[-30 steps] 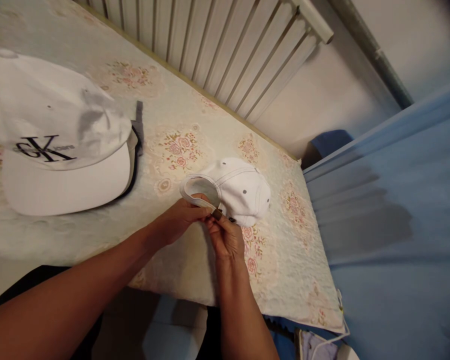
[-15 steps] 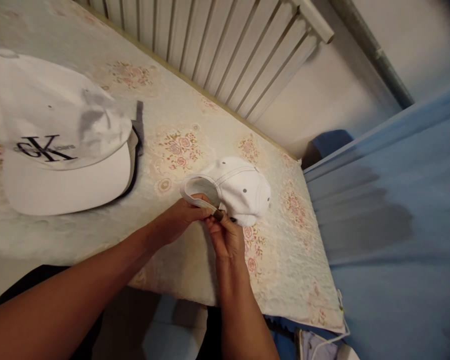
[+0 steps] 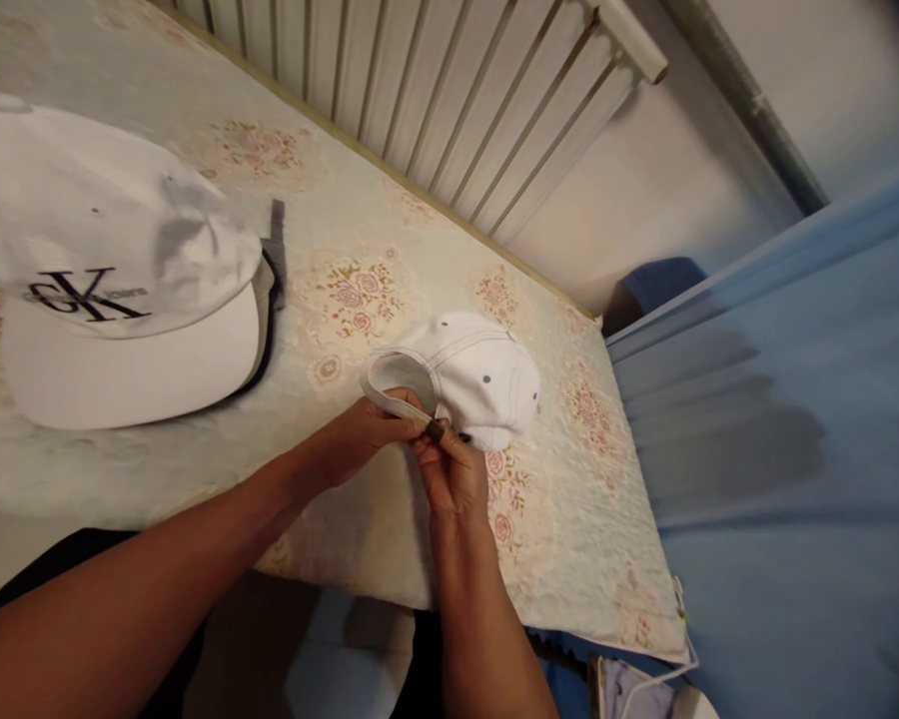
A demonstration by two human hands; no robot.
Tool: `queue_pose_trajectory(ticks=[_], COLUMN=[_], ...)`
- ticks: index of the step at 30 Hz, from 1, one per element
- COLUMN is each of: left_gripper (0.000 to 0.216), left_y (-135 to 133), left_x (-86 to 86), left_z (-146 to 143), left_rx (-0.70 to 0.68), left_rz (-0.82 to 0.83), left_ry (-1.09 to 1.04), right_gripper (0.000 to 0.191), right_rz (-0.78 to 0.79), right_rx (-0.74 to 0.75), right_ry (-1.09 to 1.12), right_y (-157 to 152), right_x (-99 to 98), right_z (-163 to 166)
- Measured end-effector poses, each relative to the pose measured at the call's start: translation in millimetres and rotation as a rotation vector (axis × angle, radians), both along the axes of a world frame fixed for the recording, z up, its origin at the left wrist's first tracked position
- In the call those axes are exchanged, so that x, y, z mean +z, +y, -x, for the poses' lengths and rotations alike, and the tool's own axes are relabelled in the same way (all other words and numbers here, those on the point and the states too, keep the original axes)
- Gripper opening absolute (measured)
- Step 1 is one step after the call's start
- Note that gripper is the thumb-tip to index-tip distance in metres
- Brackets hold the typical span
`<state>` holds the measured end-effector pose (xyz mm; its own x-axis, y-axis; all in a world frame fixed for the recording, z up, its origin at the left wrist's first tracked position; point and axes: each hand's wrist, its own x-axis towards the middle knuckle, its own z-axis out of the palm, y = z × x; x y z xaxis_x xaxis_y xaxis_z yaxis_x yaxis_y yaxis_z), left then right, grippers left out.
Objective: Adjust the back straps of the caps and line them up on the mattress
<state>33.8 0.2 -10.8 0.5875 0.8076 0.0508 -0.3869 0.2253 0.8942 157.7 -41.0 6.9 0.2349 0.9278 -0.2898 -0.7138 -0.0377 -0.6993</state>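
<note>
A white baseball cap (image 3: 486, 369) lies on the flowered cloth, its back strap (image 3: 379, 384) looped toward the left. My left hand (image 3: 367, 434) is closed on that strap, thumb on top. At the strap's buckle (image 3: 435, 429), a small dark brown piece, my right hand (image 3: 455, 469) pinches with thumb and fingers. Both hands nearly meet there, and they partly hide the strap's end. To the left rests a stack of caps, the top one a white cap (image 3: 135, 369) with black letters on its front; a dark brim edge shows beneath it.
The flowered cloth (image 3: 591, 539) covers the table, whose near edge is in front of my legs. A white radiator (image 3: 420, 90) stands along the far side. A blue curtain (image 3: 779, 419) hangs at the right. A white cable (image 3: 689, 639) dangles by the right corner.
Almost nothing differs. Both hands stay on the strap and buckle, with only a very slight shift of the fingers; the view has moved a touch.
</note>
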Motion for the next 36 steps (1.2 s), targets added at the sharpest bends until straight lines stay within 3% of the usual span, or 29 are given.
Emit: queue_pose_trajectory(ticks=[5, 9, 19, 29, 36], left_gripper=[0.014, 0.012, 0.015, 0.013, 0.02], left_y=[-1, -3, -3, -5, -2], left_x=[-0.7, -0.2, 13.6, -0.6, 7.3], left_z=[0, -1, -1, -5, -2], left_rx=[-0.005, 0.024, 0.05, 0.056, 0.105], left_rz=[-0.017, 0.061, 0.172, 0.065, 0.211], left_ry=[0.014, -0.003, -0.12, -0.022, -0.141], right_gripper=[0.021, 0.021, 0.014, 0.02, 0.019], right_rz=[0.017, 0.017, -0.002, 0.012, 0.015], right_rx=[-0.004, -0.006, 0.049, 0.011, 0.033], right_ry=[-0.016, -0.011, 0.01, 0.006, -0.03], right_y=[0, 1, 2, 1, 2], right_x=[0.9, -1.6, -1.7, -7.3, -4.6], right_z=[1, 0, 0, 0, -1])
